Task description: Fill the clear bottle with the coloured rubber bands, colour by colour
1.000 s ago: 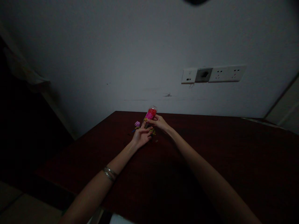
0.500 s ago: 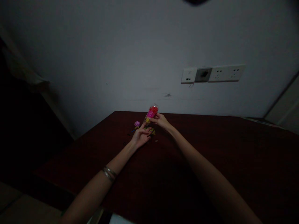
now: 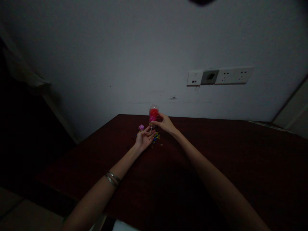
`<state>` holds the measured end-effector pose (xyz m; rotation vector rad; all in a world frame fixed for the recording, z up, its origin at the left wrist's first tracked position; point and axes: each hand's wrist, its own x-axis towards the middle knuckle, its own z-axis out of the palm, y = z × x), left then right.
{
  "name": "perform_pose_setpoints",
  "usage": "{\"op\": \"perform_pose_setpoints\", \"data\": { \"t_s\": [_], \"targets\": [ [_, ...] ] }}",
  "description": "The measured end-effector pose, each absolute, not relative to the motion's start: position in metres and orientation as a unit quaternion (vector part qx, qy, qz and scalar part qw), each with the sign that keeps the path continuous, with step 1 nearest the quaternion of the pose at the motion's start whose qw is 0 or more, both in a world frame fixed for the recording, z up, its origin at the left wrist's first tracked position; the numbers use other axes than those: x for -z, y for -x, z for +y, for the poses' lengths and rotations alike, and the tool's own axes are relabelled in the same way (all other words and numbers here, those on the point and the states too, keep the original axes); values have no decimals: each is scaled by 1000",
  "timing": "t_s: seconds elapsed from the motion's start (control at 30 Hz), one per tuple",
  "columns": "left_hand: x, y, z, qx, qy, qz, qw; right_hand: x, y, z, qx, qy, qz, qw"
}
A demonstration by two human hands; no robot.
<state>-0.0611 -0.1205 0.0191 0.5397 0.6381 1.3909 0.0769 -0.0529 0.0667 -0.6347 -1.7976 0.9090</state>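
My right hand (image 3: pixel 165 124) grips a clear bottle (image 3: pixel 154 113) from its right side. The bottle holds small red and pink bands, with some yellow near its narrow lower end. Its rounded clear end points up and its narrow end points down. Palm up beneath it lies my left hand (image 3: pixel 145 137), fingers spread, with something pale and thin on or just above the fingers. A pile of small blue and yellow bands (image 3: pixel 156 137) sits on the table by my left fingertips. Just left of those fingers is a small pink piece (image 3: pixel 141 127), its kind unclear.
The dark reddish table (image 3: pixel 216 160) meets a grey wall (image 3: pixel 144 57) at the back. Sockets and switches (image 3: pixel 231 76) are set in the wall at right. A few loose bands (image 3: pixel 161 145) lie near the pile. The room is dim.
The bottle has swung from a rightward tilt to nearly upright, narrow end down over my left hand. My left palm has turned further up, and more blue bands show beside it.
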Motion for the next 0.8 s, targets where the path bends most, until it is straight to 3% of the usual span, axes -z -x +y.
{"op": "perform_pose_setpoints", "data": {
  "t_s": [0.17, 0.27, 0.43, 0.8],
  "targets": [
    [-20, 61, -122, -616, -250, 288, 689, -68, -74, -55, -358, 274, -729, 515],
    [-22, 61, -124, -615, -256, 293, 686, -64, -73, -49, -420, 273, -697, 514],
    [-28, 56, -132, -589, -289, 257, 709, -56, -71, -44, -538, 267, -652, 463],
    [-29, 50, -138, -549, -334, 213, 736, -50, -68, -49, -594, 192, -682, 380]
  ]
}}
